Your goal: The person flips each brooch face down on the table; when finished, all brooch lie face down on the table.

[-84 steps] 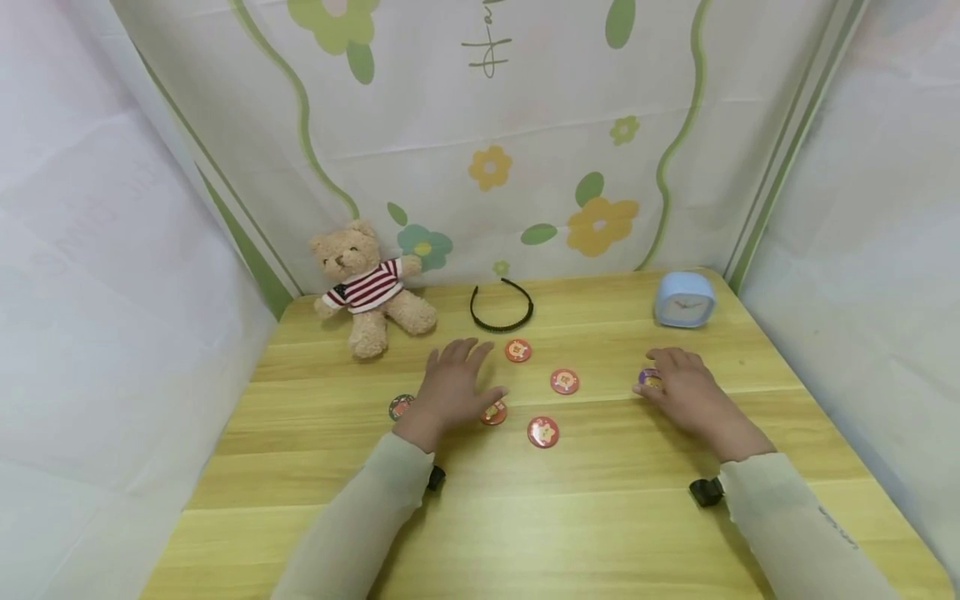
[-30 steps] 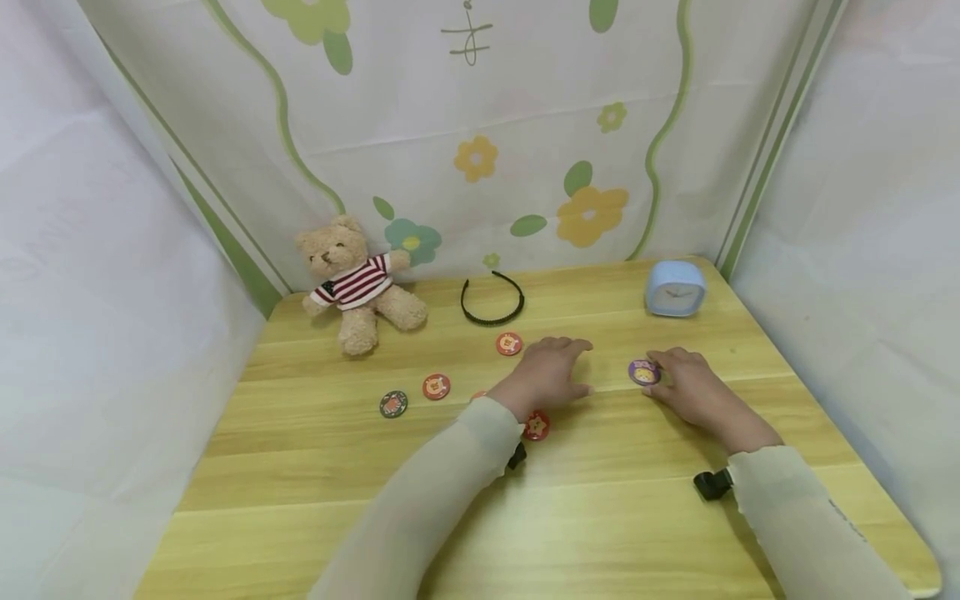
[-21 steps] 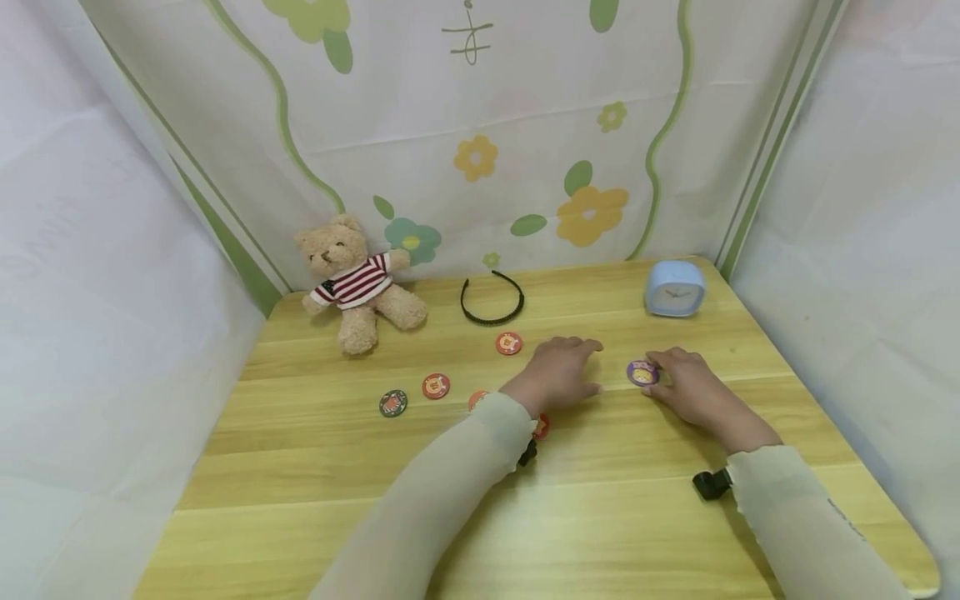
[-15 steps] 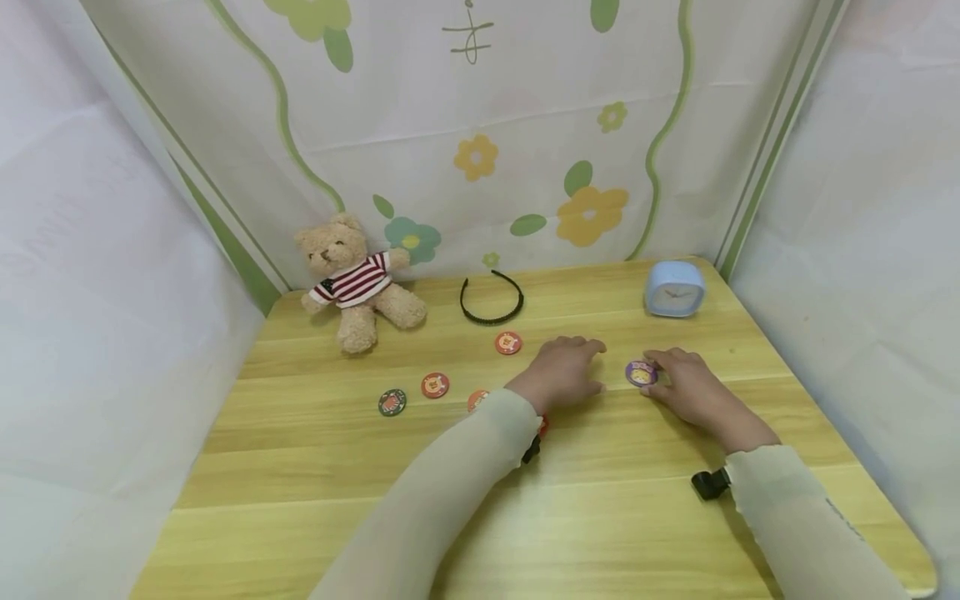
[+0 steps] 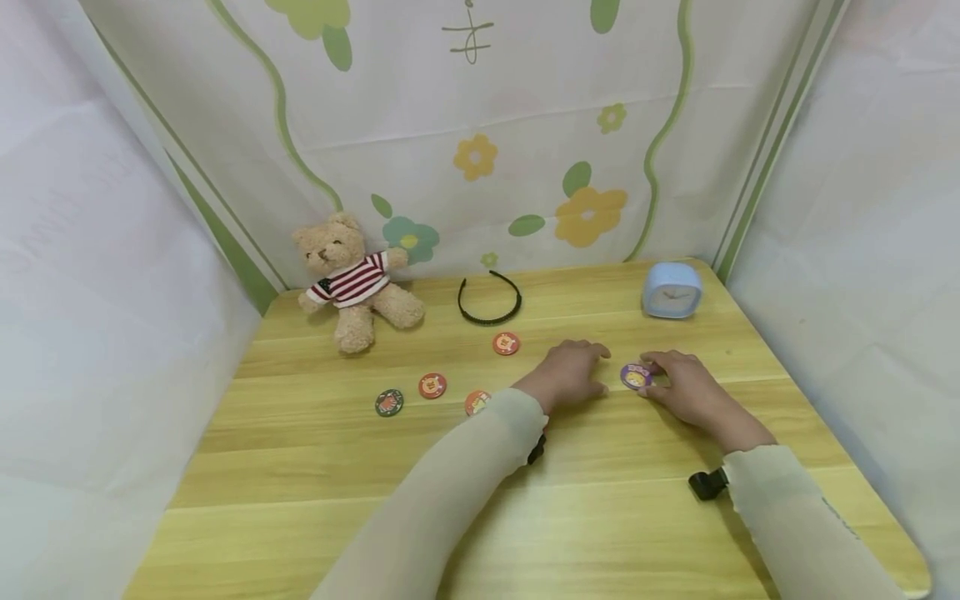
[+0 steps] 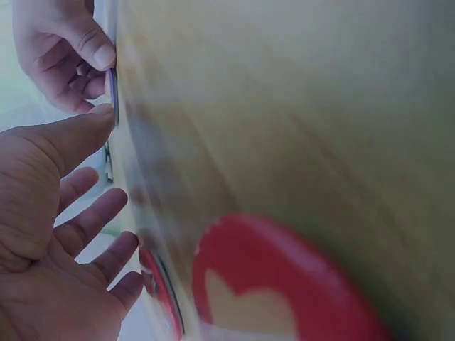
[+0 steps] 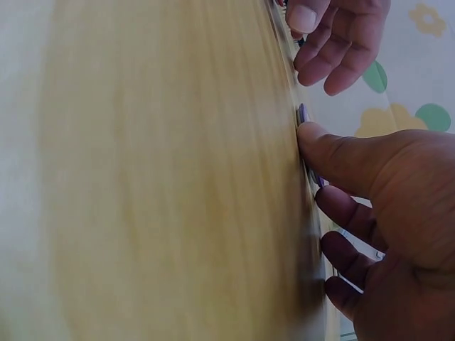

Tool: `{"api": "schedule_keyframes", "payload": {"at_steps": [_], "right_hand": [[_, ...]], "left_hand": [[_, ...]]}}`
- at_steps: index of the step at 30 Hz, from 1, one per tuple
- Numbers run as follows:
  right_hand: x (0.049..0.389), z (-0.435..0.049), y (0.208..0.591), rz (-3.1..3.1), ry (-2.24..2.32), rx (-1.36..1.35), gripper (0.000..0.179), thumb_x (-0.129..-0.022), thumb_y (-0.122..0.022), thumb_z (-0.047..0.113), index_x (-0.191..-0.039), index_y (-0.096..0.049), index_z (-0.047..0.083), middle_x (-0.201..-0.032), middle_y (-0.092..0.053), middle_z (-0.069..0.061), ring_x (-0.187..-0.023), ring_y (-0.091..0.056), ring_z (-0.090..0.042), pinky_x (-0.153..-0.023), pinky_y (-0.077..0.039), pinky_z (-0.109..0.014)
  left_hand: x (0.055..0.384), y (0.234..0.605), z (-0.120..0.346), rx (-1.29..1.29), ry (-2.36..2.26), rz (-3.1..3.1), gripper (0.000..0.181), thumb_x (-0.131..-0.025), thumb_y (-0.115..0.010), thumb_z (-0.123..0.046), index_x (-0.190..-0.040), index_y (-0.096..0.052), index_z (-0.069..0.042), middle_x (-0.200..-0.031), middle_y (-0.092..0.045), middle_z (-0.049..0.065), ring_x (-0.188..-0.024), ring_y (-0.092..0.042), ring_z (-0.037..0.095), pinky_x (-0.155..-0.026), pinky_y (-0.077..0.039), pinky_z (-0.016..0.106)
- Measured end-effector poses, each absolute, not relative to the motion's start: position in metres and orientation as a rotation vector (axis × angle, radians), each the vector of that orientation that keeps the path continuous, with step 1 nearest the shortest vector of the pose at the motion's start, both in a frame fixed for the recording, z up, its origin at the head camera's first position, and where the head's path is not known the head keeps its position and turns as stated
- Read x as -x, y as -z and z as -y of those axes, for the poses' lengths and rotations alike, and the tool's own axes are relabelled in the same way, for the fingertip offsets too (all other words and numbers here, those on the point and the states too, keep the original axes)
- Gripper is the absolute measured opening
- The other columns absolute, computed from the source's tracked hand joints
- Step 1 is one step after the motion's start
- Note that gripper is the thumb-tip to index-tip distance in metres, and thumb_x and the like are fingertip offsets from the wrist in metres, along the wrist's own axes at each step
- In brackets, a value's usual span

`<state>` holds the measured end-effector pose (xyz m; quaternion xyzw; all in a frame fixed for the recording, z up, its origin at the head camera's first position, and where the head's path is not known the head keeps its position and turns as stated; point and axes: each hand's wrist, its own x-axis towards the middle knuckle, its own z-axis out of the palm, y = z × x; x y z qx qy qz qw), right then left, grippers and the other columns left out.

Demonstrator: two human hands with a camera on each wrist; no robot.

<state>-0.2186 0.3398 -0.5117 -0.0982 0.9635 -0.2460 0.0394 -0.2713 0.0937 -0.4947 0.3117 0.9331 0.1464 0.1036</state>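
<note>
My right hand pinches the rim of a round purple badge between thumb and fingers, flat on the wooden table. To its left, my left hand hovers low with spread fingers and holds nothing; a small gap parts its fingertips from the purple badge. Near the left forearm lie an orange badge, a red badge, a dark green badge and, farther back, another red badge. One more red badge is almost hidden by the left wrist. A large red badge shows close up in the left wrist view.
At the back of the table are a teddy bear in a striped shirt, a black headband and a light blue clock. A white flower-printed cloth hangs behind, and white sheets flank both sides.
A red badge went from the middle to the left near the green one. My left hand moved right, toward the purple badge. My right hand shifted the purple badge slightly left.
</note>
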Motion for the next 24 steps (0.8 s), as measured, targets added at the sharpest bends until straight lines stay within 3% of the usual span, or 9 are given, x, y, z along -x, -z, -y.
{"api": "schedule_keyframes", "payload": {"at_steps": [10,18,24], "right_hand": [[0.22,-0.342,0.513,-2.926,0.82,0.272,0.055,-0.102,-0.078,0.024,-0.148,-0.061,-0.002,-0.129,-0.071,-0.023,-0.126,-0.061,-0.047,-0.109,-0.046,-0.068],[0.22,-0.342,0.515,-2.898,0.871,0.265,0.052,-0.102,-0.077,0.023,-0.147,-0.062,0.002,-0.128,-0.073,-0.019,-0.125,-0.063,-0.043,-0.107,-0.047,-0.067],[0.221,-0.342,0.515,-2.891,0.904,0.274,0.048,-0.102,-0.077,0.02,-0.145,-0.064,0.004,-0.123,-0.075,-0.016,-0.119,-0.066,-0.038,-0.105,-0.05,-0.062]], "left_hand": [[0.268,0.497,-0.109,-0.953,-0.343,-2.81,0.066,-0.101,-0.077,-0.047,-0.16,-0.055,-0.028,-0.162,-0.058,-0.004,-0.151,-0.052,0.024,-0.124,-0.044,0.042],[0.268,0.505,-0.121,-0.957,-0.374,-2.804,0.065,-0.1,-0.078,-0.048,-0.159,-0.055,-0.031,-0.159,-0.06,-0.008,-0.149,-0.053,0.022,-0.124,-0.042,0.044],[0.264,0.504,-0.125,-0.973,-0.406,-2.831,0.057,-0.099,-0.08,-0.044,-0.152,-0.064,-0.03,-0.147,-0.069,-0.009,-0.138,-0.059,0.019,-0.118,-0.047,0.039]]}}
